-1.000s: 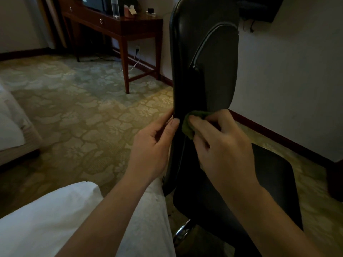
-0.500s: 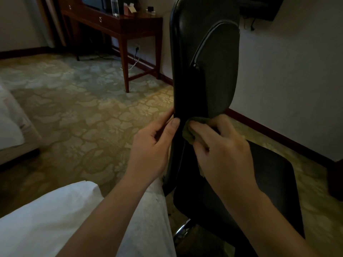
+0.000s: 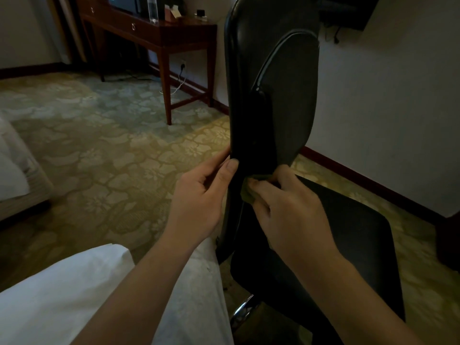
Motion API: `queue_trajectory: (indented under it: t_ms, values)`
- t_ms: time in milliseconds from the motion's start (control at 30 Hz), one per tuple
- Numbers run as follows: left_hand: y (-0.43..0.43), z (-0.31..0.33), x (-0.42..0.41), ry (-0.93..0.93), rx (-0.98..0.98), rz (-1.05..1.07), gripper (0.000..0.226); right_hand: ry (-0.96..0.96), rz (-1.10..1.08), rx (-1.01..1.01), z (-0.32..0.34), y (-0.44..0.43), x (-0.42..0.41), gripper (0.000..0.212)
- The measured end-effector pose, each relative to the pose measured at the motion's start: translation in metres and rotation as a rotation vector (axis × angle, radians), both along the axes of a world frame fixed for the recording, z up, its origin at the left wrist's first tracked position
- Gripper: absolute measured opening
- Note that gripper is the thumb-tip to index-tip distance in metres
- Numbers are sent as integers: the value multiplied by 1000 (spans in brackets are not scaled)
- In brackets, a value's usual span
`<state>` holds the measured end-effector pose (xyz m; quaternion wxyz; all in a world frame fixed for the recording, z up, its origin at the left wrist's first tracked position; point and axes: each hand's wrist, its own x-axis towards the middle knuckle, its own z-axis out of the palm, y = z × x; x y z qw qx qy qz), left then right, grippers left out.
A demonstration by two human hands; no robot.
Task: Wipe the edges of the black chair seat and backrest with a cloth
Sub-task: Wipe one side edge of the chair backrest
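Observation:
The black chair backrest (image 3: 271,78) rises edge-on in the middle of the view, with the black seat (image 3: 356,235) spreading to the lower right. My left hand (image 3: 199,195) grips the backrest's left edge low down, thumb on the near side. My right hand (image 3: 286,210) holds a small green cloth (image 3: 246,189) pressed against the lower part of the backrest, near where it meets the seat. Most of the cloth is hidden under my fingers.
A dark wooden desk (image 3: 179,33) with a clear bottle (image 3: 152,8) stands at the back by the wall. Patterned carpet (image 3: 112,145) covers the floor. A bed corner (image 3: 15,175) shows at the left. My white-clad lap (image 3: 62,295) fills the bottom left.
My right hand has slid the cloth down the backrest towards the seat. My left hand has kept its grip on the backrest's edge.

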<state>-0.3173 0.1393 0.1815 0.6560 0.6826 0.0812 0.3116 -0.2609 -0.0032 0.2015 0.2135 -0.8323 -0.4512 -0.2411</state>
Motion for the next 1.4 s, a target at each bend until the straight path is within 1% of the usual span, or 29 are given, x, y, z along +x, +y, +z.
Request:
queue_trajectory:
  t_ms: [67,167,233,533,700,767,867,967,1067,1133,1300,1400]
  values:
    - [0,0,0,1,-1,-5,47,-2,8,10,0,-6,0,20]
    - [0,-2,0,-2,-7,-1,47,-34,7,149,10,-9,3,26]
    - [0,-2,1,0,-9,-7,47,-63,1,184,19,-6,6,27]
    - [3,-4,2,2,2,-13,50,-17,21,139,19,4,9,23]
    - [1,-3,2,0,-8,1,51,9,8,1,3,-7,5,18]
    - [0,-3,2,-5,-5,1,50,25,9,41,4,-12,6,21]
    - [0,-3,1,-5,7,-4,49,-13,11,126,16,-12,8,24]
    - [2,-3,1,-1,4,-14,47,-44,22,149,21,-2,8,23]
    - [2,-3,1,2,11,-9,43,-16,38,180,17,5,9,23]
    - [2,-3,1,6,8,-4,43,3,31,180,13,5,8,24]
    - [1,-4,2,5,3,4,45,29,38,69,10,-5,8,23]
    - [0,-4,1,-2,4,10,47,25,24,112,14,-11,12,25]
